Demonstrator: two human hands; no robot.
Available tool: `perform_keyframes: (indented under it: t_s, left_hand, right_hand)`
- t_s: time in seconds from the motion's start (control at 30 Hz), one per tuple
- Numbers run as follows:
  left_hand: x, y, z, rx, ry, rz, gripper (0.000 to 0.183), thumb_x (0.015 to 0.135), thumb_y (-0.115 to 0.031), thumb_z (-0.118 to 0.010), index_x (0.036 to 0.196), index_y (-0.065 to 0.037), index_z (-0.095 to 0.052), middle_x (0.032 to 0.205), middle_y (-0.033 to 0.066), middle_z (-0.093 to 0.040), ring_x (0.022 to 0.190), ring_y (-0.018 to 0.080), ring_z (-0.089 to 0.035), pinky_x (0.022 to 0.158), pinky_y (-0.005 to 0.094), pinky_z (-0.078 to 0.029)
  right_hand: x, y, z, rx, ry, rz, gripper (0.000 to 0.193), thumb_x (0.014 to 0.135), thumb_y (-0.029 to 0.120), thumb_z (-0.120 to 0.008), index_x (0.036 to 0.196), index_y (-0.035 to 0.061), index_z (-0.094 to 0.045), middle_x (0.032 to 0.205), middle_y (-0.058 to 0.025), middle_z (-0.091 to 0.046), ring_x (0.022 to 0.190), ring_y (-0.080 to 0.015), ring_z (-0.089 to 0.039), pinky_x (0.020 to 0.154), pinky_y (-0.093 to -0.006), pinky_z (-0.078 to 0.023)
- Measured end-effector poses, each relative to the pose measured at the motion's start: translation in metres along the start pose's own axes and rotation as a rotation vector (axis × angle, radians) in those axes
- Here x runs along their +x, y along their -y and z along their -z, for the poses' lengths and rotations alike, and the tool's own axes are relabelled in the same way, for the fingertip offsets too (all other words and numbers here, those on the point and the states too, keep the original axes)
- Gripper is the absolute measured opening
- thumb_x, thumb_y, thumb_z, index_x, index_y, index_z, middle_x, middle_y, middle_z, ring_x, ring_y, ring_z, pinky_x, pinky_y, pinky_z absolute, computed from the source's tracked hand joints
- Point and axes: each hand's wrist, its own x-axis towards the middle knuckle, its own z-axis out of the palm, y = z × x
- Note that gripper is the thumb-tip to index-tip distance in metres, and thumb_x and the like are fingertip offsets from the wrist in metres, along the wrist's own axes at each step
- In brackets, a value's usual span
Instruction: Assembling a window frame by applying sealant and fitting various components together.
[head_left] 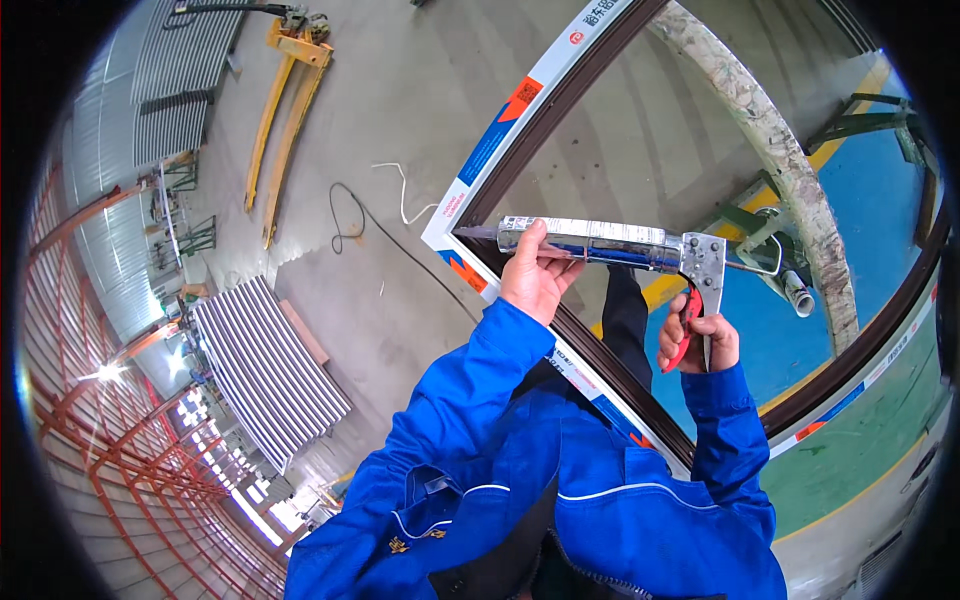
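Note:
A caulking gun with a sealant cartridge in it is held level in front of me. My left hand supports the front of its barrel from below, thumb along the side. My right hand grips the handle and red trigger at the rear. The nozzle points left, over the near-left corner of a dark brown window frame edged with printed white film. Whether the tip touches the frame I cannot tell. Sealant is not visible at the tip.
Under the frame's opening are a curved, stained support and green metal stands. A dark cable and a white cord lie on the floor at left. Farther off are a yellow pallet jack and a stack of striped profiles.

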Motion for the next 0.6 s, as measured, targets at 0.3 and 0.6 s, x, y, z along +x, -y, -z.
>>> perform_keyframes:
  t_s: [0.3, 0.6]
  left_hand:
    - [-0.0010, -0.0017, 0.0039, -0.015, 0.028, 0.014, 0.039, 0.085, -0.042, -0.063, 0.086, -0.003, -0.062, 0.090, 0.0114, -0.064, 0.092, 0.0230, -0.061, 0.088, 0.0391, -0.050]
    - [0.0000, -0.0008, 0.0026, -0.019, 0.037, 0.021, 0.039, 0.086, -0.042, -0.061, 0.092, -0.003, -0.061, 0.092, 0.0106, -0.064, 0.093, 0.0222, -0.061, 0.087, 0.0383, -0.050]
  right_hand:
    - [-0.0008, -0.0023, -0.0037, -0.034, -0.021, 0.018, 0.036, 0.073, 0.019, -0.054, 0.106, 0.0028, -0.051, 0.069, -0.0121, -0.052, 0.059, -0.0281, -0.054, 0.050, -0.0444, -0.048]
    - [-0.0039, 0.0011, -0.0085, -0.056, -0.064, 0.027, 0.035, 0.074, 0.019, -0.054, 0.104, 0.0024, -0.051, 0.069, -0.0125, -0.053, 0.058, -0.0286, -0.055, 0.050, -0.0449, -0.048]
